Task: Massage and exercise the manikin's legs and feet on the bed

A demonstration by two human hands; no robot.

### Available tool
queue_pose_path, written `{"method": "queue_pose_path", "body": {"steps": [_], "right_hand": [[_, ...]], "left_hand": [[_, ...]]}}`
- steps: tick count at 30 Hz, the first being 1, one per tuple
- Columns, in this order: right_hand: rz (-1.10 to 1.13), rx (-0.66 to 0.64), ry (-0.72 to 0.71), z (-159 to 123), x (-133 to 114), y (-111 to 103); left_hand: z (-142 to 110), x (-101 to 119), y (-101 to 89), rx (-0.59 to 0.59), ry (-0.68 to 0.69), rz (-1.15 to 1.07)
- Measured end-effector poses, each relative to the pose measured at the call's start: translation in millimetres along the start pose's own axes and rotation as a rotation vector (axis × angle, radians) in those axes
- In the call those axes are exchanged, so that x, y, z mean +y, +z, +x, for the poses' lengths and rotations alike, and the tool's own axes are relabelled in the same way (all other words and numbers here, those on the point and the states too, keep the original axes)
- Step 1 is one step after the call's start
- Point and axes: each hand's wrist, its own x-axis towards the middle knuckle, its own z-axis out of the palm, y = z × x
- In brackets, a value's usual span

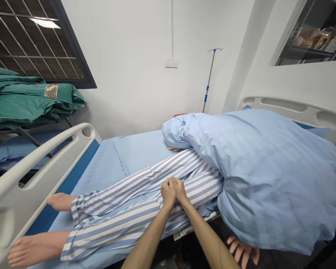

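Both hands meet at the centre of the frame, the left hand point(168, 192) and the right hand point(180, 190) curled closed with their fingers pressed together, forearms angling in from the lower edge. They rest on the blue-and-white striped trousers point(134, 209) of a manikin point(182, 168) lying on a hospital bed point(106, 168); whether they pinch the cloth cannot be told. The manikin's bare feet point(36, 252) lie at lower left, near the white side rail point(25, 175). A light blue quilt point(268, 175) bunches over its upper body at right, with a small hand point(174, 149) showing beneath the fold. Another hand point(242, 250) hangs at lower right below the quilt, its owner hidden. A folded green blanket point(25, 97) lies at upper left, and an IV pole point(209, 82) stands against the far wall.
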Motion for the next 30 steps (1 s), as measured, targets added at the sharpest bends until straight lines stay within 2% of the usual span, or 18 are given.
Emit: {"method": "queue_pose_path", "body": {"steps": [4, 8, 13, 15, 21, 27, 30], "right_hand": [[-0.132, -0.032, -0.028, -3, 2, -1], [-0.344, -0.129, -0.014, -3, -11, -2], [-0.578, -0.331, -0.034, 6, -32, -21], [-0.611, -0.360, -0.043, 7, -34, -30], [-0.578, -0.186, -0.019, -5, -17, -35], [-0.200, 0.017, -0.035, -4, -3, -35], [-0.049, 0.082, -0.011, -2, 1, -36]], "left_hand": [[-2, -6, 3.2, 0.041, -0.054, -0.040], [-2, -14, -2.5, 0.051, -0.074, -0.008], [-1, -10, -3.5, 0.030, -0.034, 0.045], [-2, -11, -2.2, 0.009, 0.007, 0.076], [-8, -17, 3.0, -0.038, 0.049, 0.153], [-7, 8, 17.0, -0.086, 0.063, 0.076], [-8, 10, 24.1, -0.082, 0.063, 0.068]]}}
